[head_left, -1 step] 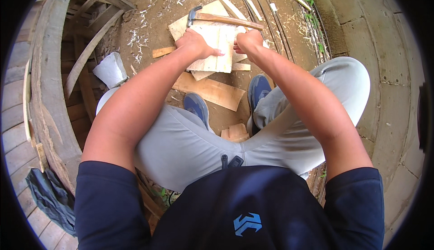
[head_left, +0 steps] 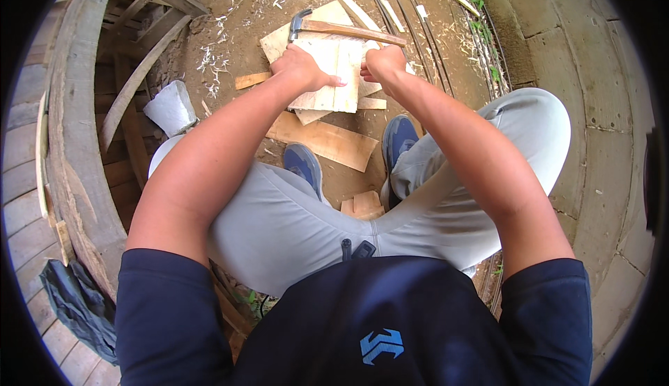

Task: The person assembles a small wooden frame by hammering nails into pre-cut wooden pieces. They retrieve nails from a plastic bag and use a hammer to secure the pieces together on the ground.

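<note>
A pale, square-cut wooden board (head_left: 325,98) lies on a small stack of wood pieces on the ground in front of me. My left hand (head_left: 301,70) grips its left side, thumb stretched flat across the top and the other fingers mostly hidden. At the board's right edge my right hand (head_left: 383,64) is closed, fingers curled in; whatever it pinches is too small or hidden to make out. Just beyond both hands lies a claw hammer (head_left: 352,31), its dark head to the left and its wooden handle pointing right.
A brown plank (head_left: 324,140) lies between the stack and my shoes. Left of it sits a grey-white block (head_left: 171,108), beside a heap of curved timber (head_left: 138,82). Dark cables (head_left: 423,37) run along the dirt at right, near a paved strip (head_left: 605,156). Wood shavings are scattered about.
</note>
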`<state>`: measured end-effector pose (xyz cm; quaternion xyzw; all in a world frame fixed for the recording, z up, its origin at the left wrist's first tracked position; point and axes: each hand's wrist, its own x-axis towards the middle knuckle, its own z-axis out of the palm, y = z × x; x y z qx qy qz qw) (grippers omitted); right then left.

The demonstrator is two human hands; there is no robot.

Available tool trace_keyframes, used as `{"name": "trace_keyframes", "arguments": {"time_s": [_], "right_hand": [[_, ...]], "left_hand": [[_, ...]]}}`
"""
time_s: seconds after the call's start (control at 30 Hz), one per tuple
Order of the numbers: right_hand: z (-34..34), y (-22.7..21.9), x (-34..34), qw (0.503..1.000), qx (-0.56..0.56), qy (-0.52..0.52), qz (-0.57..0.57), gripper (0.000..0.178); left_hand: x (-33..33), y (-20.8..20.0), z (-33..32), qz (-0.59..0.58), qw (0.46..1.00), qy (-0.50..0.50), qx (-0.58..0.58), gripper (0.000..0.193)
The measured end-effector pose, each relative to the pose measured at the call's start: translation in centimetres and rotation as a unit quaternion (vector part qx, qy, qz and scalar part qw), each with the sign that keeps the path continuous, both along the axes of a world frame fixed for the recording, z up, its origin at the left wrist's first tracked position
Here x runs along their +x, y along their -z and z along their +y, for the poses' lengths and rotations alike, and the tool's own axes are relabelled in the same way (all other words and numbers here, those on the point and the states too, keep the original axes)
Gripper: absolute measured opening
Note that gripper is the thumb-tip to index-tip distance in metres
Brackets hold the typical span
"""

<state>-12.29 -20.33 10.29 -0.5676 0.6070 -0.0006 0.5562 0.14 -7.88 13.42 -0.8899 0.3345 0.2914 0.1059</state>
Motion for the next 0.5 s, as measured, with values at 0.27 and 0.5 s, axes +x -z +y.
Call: {"name": "trace_keyframes", "arguments": {"time_s": [0.27,0.5], "right_hand": [[0.16,-0.56,0.18,0.983,-0.130,-0.120,0.050,0.046],[0.08,-0.81,0.12,0.974,-0.168,-0.141,0.059,0.061]], "left_hand": [[-0.17,0.04,-0.11,-0.015,1.000,0.008,0.001,0.139],[-0.45,-0.10,-0.20,-0.020,1.000,0.002,-0.004,0.140]]}}
